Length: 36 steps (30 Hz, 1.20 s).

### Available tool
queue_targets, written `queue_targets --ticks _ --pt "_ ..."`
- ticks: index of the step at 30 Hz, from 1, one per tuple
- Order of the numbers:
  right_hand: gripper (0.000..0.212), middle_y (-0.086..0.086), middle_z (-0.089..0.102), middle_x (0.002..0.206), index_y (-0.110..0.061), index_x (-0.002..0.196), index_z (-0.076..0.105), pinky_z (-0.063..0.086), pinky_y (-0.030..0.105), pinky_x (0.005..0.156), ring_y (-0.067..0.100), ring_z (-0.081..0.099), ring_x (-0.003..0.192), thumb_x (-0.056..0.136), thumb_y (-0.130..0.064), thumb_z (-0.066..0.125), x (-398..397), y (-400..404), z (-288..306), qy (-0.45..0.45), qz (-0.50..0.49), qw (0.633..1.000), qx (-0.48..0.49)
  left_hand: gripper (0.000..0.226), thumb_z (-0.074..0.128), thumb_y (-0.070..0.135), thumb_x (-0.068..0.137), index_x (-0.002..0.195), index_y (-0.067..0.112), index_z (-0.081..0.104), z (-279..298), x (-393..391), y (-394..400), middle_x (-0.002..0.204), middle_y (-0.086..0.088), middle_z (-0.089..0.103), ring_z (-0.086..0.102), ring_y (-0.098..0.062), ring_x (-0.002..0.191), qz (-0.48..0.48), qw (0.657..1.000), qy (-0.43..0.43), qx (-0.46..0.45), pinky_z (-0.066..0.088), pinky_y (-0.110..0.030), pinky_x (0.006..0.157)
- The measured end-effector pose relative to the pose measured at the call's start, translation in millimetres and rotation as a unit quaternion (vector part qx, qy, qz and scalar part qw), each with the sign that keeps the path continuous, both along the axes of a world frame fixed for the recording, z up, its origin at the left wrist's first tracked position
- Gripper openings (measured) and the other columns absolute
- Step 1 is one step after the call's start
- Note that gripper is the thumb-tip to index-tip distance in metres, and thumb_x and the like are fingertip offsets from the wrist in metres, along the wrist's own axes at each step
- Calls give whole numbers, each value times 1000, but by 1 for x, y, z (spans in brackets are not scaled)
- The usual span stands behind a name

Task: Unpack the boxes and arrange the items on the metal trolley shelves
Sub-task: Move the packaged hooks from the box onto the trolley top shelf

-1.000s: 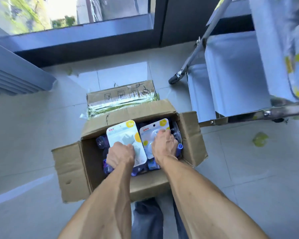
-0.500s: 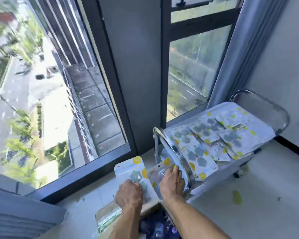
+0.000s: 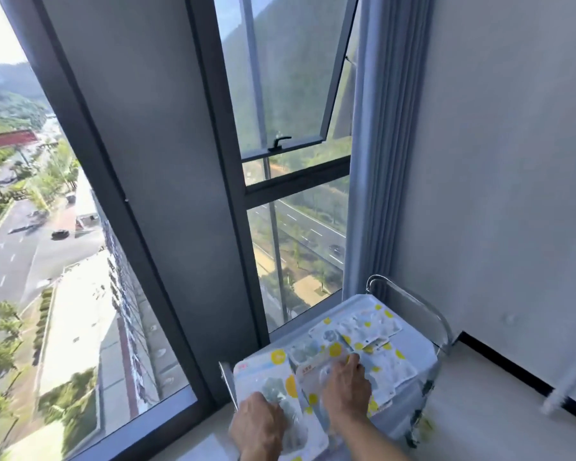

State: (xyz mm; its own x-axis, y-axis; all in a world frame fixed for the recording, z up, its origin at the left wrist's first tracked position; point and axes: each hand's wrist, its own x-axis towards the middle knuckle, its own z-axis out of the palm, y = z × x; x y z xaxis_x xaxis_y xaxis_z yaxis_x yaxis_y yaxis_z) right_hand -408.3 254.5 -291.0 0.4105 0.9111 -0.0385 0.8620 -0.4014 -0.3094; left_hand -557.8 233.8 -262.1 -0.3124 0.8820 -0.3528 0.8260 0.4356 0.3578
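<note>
The metal trolley [image 3: 443,322] stands at the lower right by the window, its top shelf covered with several white blister packs [image 3: 363,329] with yellow dots. My left hand [image 3: 258,424] grips one white blister pack [image 3: 266,371] at the trolley's near left end. My right hand [image 3: 346,389] holds a second, pinkish pack [image 3: 313,377] over the shelf, beside the first. The cardboard box is out of view below the frame.
A tall dark-framed window [image 3: 213,194] fills the left and centre, with one pane tilted open. A blue-grey curtain [image 3: 379,161] hangs behind the trolley. A white wall [image 3: 512,161] with a black skirting runs along the right, above pale floor [image 3: 499,410].
Both hands lifted a pack each out of the box and carried them up to the trolley's top shelf. The view swung up from the floor to the window.
</note>
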Motion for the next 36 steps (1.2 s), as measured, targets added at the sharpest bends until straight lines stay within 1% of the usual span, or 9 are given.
queue_targets --ticks 5,8,11,13,16,21,24,29,36 --pt "33 8 33 136 -13 131 49 50 29 88 22 47 116 100 -15 40 82 40 13 -7 -5 1000 -17 30 48 32 88 113 22 60 -6 80 29 122 0 62 61 -22 114 -1 1000 -17 7 46 -27 84" --pt "33 7 36 136 -12 131 51 49 30 89 22 48 117 100 -14 40 112 51 6 -4 7 999 -35 29 47 30 89 112 20 62 -13 113 37 120 -2 63 61 -23 113 -6 1000 2 -4 47 -28 85" --pt "32 6 48 134 -15 127 55 48 31 90 21 55 116 101 -14 37 129 53 -11 17 17 998 -64 26 46 29 91 108 18 62 -26 131 41 116 -4 63 62 -26 110 -15 999 17 -30 48 -31 86" --pt "31 4 59 124 -16 120 60 49 32 89 22 60 111 101 -14 35 136 55 -28 24 26 996 -83 25 46 31 92 108 19 61 -38 133 44 117 -3 64 62 -25 111 -19 999 27 -40 48 -30 88" --pt "33 1 65 117 -19 114 65 51 32 86 21 63 108 100 -15 35 145 60 -50 34 21 992 -121 26 45 28 94 112 20 62 -55 131 61 120 -2 64 61 -22 114 -10 998 35 -59 47 -28 89" --pt "31 -2 65 120 -21 114 66 51 28 87 16 63 111 99 -18 39 172 66 -79 11 -18 980 -197 31 46 25 93 121 21 60 -79 130 101 124 -1 61 59 -21 117 8 995 32 -96 48 -31 91" --pt "31 -2 65 121 -22 116 66 52 30 87 17 63 111 98 -19 41 185 82 -82 5 -51 973 -225 32 47 23 92 121 22 60 -91 142 122 123 1 62 60 -21 116 -4 992 20 -121 49 -31 89" --pt "31 -2 64 123 -21 118 65 52 29 87 17 63 112 100 -22 40 196 121 -85 10 -61 972 -227 31 44 23 95 122 21 58 -105 170 144 127 0 60 58 -20 120 -23 990 17 -135 48 -30 92" --pt "29 0 64 121 -21 119 64 52 32 87 19 62 113 99 -20 43 227 190 -111 19 -45 971 -234 28 44 26 94 118 22 59 -140 222 188 122 0 61 60 -19 116 -43 987 5 -154 48 -28 88"
